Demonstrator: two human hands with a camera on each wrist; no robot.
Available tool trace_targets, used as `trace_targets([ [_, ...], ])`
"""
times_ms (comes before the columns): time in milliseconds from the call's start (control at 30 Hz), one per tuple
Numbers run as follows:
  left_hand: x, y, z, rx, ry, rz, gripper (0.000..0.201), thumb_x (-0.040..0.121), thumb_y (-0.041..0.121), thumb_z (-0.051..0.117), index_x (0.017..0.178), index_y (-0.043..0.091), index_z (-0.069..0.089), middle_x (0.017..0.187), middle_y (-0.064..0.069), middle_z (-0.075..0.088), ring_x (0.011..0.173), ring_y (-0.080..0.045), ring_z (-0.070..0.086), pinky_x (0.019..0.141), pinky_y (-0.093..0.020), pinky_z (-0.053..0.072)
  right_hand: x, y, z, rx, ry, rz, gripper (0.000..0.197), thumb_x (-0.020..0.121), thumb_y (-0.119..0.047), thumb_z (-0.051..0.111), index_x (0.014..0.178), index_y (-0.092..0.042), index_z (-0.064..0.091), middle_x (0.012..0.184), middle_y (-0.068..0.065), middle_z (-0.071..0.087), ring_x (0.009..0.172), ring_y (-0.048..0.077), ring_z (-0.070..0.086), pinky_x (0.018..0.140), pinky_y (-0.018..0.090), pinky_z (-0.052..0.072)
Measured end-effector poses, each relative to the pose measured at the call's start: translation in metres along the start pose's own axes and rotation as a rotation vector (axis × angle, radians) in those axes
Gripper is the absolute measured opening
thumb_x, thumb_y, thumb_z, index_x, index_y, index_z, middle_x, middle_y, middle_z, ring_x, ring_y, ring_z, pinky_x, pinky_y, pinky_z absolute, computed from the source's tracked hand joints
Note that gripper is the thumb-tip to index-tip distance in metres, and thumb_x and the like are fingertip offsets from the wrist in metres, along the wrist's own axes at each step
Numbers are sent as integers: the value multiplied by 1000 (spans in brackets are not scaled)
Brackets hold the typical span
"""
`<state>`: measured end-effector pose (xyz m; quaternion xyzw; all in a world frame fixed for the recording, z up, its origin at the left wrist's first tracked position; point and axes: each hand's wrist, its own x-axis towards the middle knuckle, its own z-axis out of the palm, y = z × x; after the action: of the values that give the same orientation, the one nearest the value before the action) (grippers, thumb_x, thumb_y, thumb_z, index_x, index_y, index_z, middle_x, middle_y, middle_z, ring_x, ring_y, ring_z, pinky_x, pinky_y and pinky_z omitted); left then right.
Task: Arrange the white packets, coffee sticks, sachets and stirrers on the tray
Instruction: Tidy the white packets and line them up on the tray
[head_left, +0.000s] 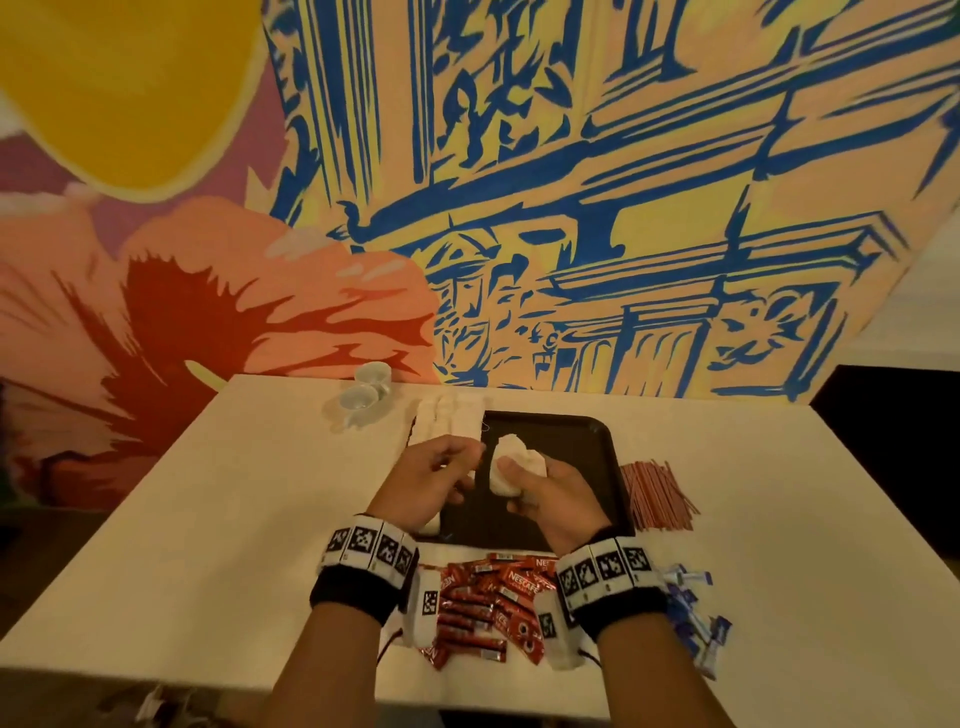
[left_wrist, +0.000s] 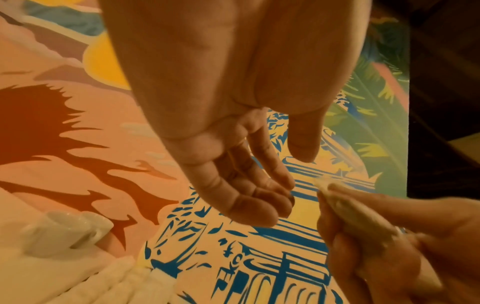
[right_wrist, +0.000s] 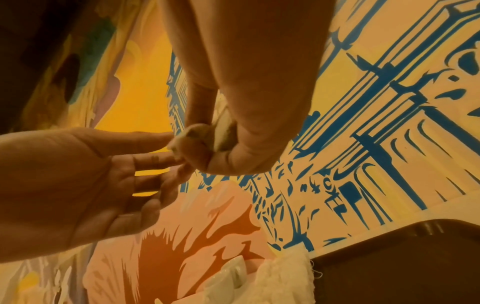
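At the near edge of the pale worktop (head_left: 208, 519), red coffee sticks (head_left: 493, 603) lie heaped between a person's wrists, with blue-and-white sachets (head_left: 696, 618) scattered to their right. Above the black tray (head_left: 597, 467), the right hand (head_left: 550, 499) curls its fingers and thumb around a bunch of white packets (head_left: 511, 465), while the left hand (head_left: 431, 478), fingers loosely spread and holding nothing, reaches toward the bunch's tip. A bundle of red stirrers (head_left: 657, 493) lies on the worktop just right of the tray. A white textured cloth (head_left: 449, 421) lies along the tray's left side; beyond it stand two white cups (head_left: 366, 392), near the painted mural wall (head_left: 571, 208).
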<state>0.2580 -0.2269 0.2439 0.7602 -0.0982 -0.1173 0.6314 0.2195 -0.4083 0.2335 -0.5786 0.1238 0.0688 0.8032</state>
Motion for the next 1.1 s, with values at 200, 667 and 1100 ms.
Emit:
trace_targets([
  [200, -29, 0, 5, -121, -77, -13, 20, 90, 19, 73, 109, 20, 72, 99, -12, 74, 84, -19, 69, 74, -32, 56, -10, -4, 4, -143, 23, -96, 21, 86, -24, 81, 103, -12, 75, 86, 6, 70, 70, 18, 54, 58, 26, 44],
  [667, -34, 1, 22, 358, 354, 308, 12, 89, 25, 72, 91, 34, 64, 90, 15, 67, 77, -4, 62, 70, -22, 52, -20, -15, 21, -278, 2, -120, 36, 89, -50, 74, 101, -17, 77, 83, 3, 66, 65, 13, 51, 56, 26, 45],
  [1100, -26, 21, 0, -7, 200, 188, 14, 96, 23, 65, 109, 27, 69, 103, -1, 69, 86, -15, 65, 58, -23, 54, -15, -24, 15, -516, -38, -204, 28, 100, -35, 64, 90, -10, 71, 61, -4, 51, 55, 9, 45, 53, 25, 39],
])
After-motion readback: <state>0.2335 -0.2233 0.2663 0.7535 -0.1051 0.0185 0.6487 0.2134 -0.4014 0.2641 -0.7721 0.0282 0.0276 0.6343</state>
